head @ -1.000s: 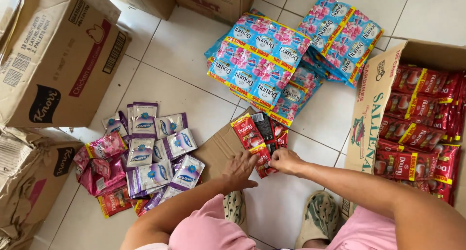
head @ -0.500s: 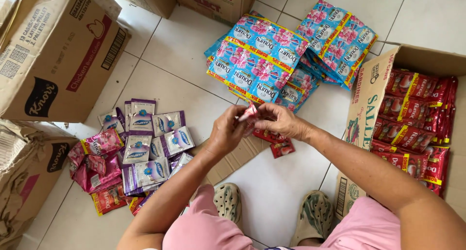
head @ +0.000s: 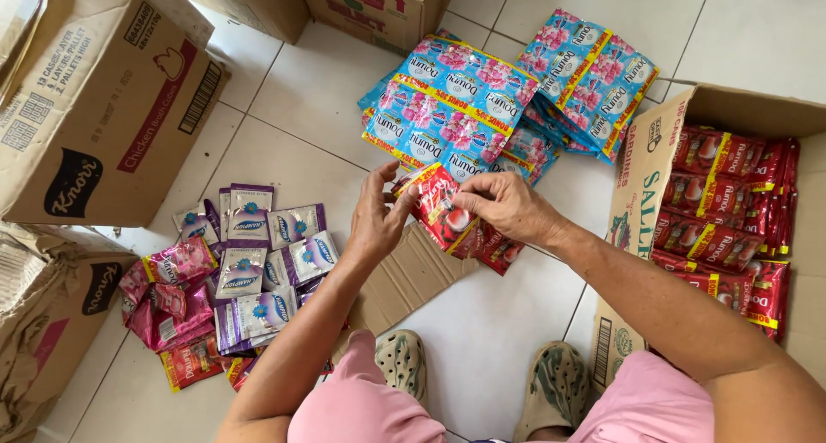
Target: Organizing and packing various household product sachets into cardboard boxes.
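Red sachet strip [head: 440, 209]: pinched between left hand [head: 376, 222] and right hand [head: 508, 206], raised for handling; blue sachet strips [head: 456, 107] at 12 o'clock, floor

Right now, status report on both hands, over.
Left hand and right hand both pinching red sachet strip. Strip lifted above cardboard flap. Nothing blocking.

Sachet strip [head: 440, 209] between both hands over flattened cardboard [head: 411, 275], loose sachets [head: 249, 262] on floor at left, open box of packets [head: 731, 211] right, stacked sachet sheets [head: 456, 107] behind
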